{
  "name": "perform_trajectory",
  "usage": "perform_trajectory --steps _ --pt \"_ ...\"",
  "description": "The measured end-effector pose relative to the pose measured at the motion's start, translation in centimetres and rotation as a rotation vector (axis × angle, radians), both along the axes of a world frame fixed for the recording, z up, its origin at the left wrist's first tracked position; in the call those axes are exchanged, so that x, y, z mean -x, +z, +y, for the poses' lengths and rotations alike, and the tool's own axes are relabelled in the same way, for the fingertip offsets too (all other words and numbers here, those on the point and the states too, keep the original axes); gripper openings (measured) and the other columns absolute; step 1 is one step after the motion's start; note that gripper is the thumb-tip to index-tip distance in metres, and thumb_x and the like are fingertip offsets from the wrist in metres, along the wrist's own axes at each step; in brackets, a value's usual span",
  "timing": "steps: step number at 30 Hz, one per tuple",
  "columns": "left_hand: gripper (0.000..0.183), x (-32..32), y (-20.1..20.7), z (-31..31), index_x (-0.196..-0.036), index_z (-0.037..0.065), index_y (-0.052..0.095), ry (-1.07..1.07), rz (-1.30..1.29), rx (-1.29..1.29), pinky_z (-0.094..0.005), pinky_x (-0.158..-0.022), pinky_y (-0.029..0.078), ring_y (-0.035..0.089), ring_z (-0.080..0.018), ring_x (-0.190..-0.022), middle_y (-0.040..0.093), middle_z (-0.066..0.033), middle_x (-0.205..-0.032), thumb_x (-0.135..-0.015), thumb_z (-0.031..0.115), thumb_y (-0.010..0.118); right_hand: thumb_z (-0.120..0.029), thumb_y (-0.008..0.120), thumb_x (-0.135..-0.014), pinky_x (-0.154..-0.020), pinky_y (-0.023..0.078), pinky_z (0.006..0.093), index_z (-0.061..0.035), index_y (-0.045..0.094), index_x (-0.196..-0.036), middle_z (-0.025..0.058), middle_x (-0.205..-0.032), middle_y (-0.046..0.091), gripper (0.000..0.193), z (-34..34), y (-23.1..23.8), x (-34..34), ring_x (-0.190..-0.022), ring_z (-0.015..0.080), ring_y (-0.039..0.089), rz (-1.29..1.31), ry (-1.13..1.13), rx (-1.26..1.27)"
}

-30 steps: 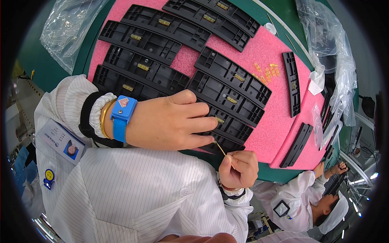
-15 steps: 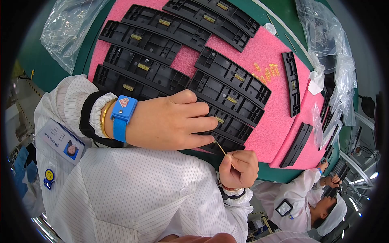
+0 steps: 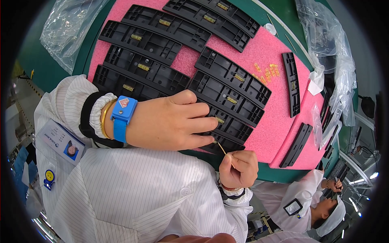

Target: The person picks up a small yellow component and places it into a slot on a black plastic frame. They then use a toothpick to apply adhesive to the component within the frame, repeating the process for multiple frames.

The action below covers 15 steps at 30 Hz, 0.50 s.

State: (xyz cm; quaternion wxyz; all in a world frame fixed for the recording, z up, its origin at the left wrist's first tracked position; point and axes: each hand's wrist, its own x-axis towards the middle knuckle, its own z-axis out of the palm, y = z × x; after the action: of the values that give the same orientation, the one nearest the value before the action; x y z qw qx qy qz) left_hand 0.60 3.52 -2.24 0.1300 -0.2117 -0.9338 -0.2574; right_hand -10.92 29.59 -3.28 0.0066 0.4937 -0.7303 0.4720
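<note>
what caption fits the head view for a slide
Left hand steadies a black plastic part on pink foam while right hand works a thin stick.

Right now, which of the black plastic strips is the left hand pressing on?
The nearest strip, at the pink mat's front edge: the left hand's fingers cover it; the others lie untouched.

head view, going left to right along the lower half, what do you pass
ID badge → blue wrist strap → left hand → thin wooden stick → right hand → loose black strip → co-worker's hand
</note>
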Motion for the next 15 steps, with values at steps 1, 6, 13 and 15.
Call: perform_trajectory --steps 1,6,13,15 --pt "0.034 0.0 -0.01 0.0 -0.116 0.021 0.078 0.0 0.0 0.0 -0.0363 -0.089 0.042 0.058 -0.0204 -0.106 0.064 0.0002 -0.118 -0.084 0.032 0.081 0.005 0.086 -0.077 -0.055 0.053 0.0304 -0.0053 0.065 -0.084 0.0076 -0.08 0.068 0.024 -0.02 0.01 0.0 -0.063 0.0229 0.067 -0.005 0.0 0.003" --pt "0.034 -0.02 -0.11 0.0 -0.116 0.021 0.078 -0.001 0.007 -0.002 -0.0362 -0.088 0.041 0.058 -0.0204 -0.106 0.064 0.0003 -0.117 -0.084 0.032 0.081 0.006 0.086 -0.076 -0.055 0.053 0.0304 -0.0053 0.065 -0.084 0.0078 -0.08 0.068 0.025 -0.07 0.07 0.02 -0.063 0.0229 0.067 -0.026 0.004 0.019" --pt "0.034 -0.06 -0.15 0.04 -0.116 0.021 0.078 0.001 0.009 -0.01 -0.0363 -0.089 0.042 0.058 -0.0205 -0.106 0.064 0.0001 -0.118 -0.084 0.032 0.081 0.006 0.086 -0.076 -0.055 0.053 0.0306 -0.0052 0.065 -0.084 0.0079 -0.08 0.069 0.025 -0.16 0.27 -0.04 -0.063 0.0229 0.068 -0.008 -0.01 -0.006" --pt "0.033 -0.04 -0.07 0.04 -0.116 0.021 0.078 0.004 0.01 -0.004 -0.0363 -0.089 0.042 0.058 -0.0205 -0.106 0.064 0.0001 -0.118 -0.084 0.032 0.081 0.006 0.086 -0.076 -0.055 0.053 0.0305 -0.0052 0.065 -0.084 0.0079 -0.079 0.069 0.025 -0.13 0.24 -0.04 -0.063 0.0229 0.068 -0.008 -0.015 -0.009"
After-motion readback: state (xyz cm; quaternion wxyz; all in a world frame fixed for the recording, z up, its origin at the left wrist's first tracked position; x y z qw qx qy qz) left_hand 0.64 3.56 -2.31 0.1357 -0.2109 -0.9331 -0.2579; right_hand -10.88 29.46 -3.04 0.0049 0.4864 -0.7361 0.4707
